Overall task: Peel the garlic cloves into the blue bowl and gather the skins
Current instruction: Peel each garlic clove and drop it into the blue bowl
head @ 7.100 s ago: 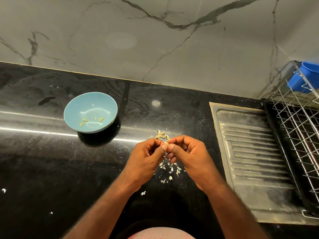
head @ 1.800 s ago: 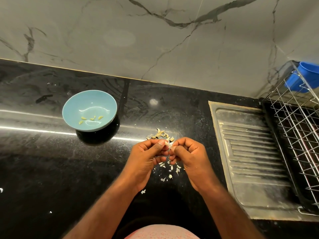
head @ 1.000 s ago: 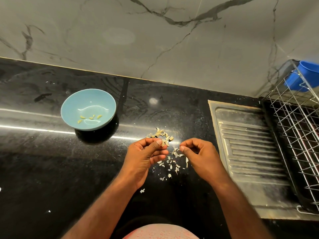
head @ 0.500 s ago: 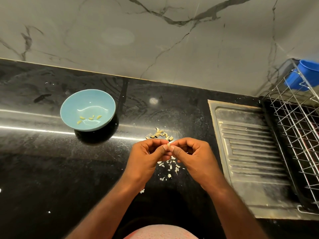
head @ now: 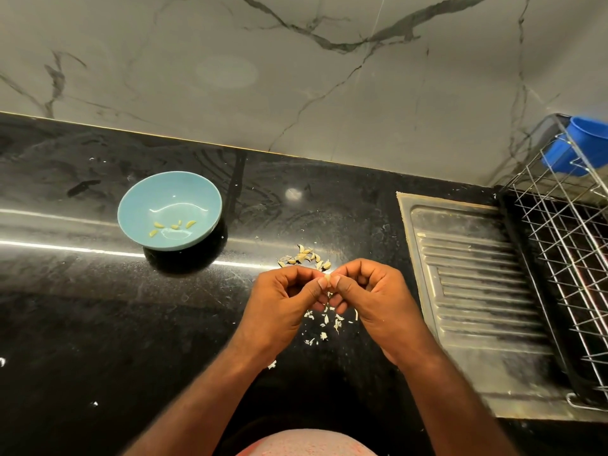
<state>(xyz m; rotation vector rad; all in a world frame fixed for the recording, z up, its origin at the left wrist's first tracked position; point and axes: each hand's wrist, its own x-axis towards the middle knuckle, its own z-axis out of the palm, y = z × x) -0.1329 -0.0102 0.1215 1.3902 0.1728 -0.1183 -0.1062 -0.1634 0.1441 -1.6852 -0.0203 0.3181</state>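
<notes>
- As you work over the black counter (head: 82,324), the head view, the only one here, shows your left hand (head: 283,301) and right hand (head: 371,297) meeting thumb to thumb just in front of you.
- Both hands pinch one small pale clove (head: 328,277) between thumb tip and forefinger. Your other fingers are curled under, and the clove is held in the air above the counter, not in the bowl.
- Whether skin clings to that clove is too small to tell. Judging by the grip, you are mid-peel on it.
- Done so far: a few peeled cloves (head: 172,225), yellowish slivers, lie at the bottom of the bowl (head: 171,192), which stands well to your left and is otherwise bare.
- Left to do: a little pile (head: 304,258) of cloves in their husks waits on the counter just beyond your knuckles, so the peeling looks less than halfway through.
- The skins (head: 325,319) lie loose below your hands in a scatter of white flakes, with stray flecks farther out on the counter. No heap shows, so the gathering appears not yet begun.
- To your right, a steel drainboard (head: 477,291) adjoins the counter, with nothing standing on it.
- Beyond it stands a wire rack (head: 566,241) with a blue cup (head: 582,146) hooked on its far corner. What the cup holds cannot be seen.
</notes>
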